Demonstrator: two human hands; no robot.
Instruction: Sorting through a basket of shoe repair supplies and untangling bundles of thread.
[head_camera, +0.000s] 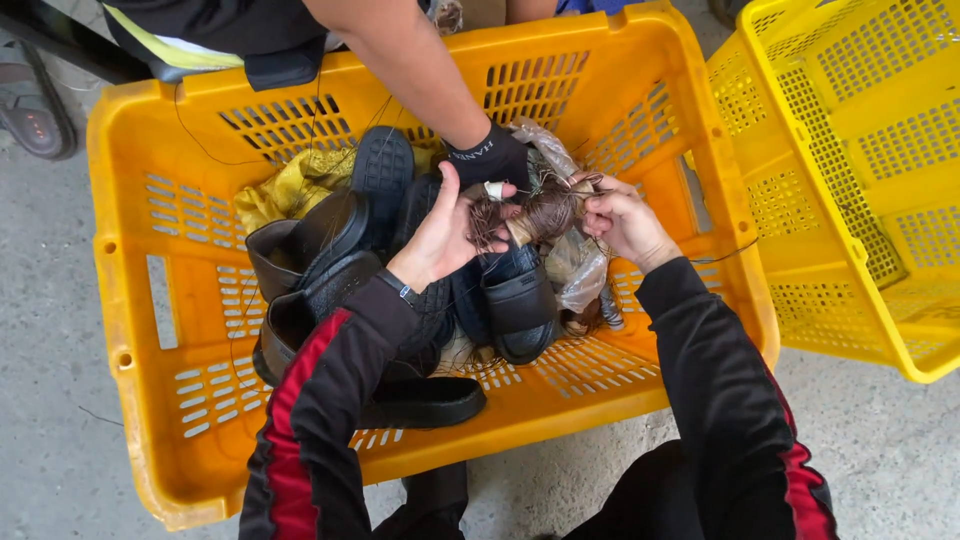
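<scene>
Tangle of brown thread (545, 212), matted like hair around a small pale spool, sits between my two hands over the middle of the yellow plastic crate (150, 300). From the head camera, the only view I have, my left hand (445, 235) is half spread, palm up, thumb and fingertips pressed on the left end of the clump. My right hand (620, 220) is curled, fingers pinching loose strands at the clump's right end. The bundle's long axis runs roughly left to right, tipped a little up toward the right, so each hand has one end and neither is clearly nearer.

A co-worker's black-gloved hand (492, 155) reaches in from the far rim and touches the top of the same clump, just beside my left thumb. Beneath us lie black slide sandals (515, 300), one black sole (382, 165) turned up, a crumpled yellow cloth (290, 190) to the left and what I take to be clear plastic wrap (580, 270) under my right wrist, though it is hard to tell. A second yellow crate (860, 150) stands to the right on the concrete floor (60, 420).
</scene>
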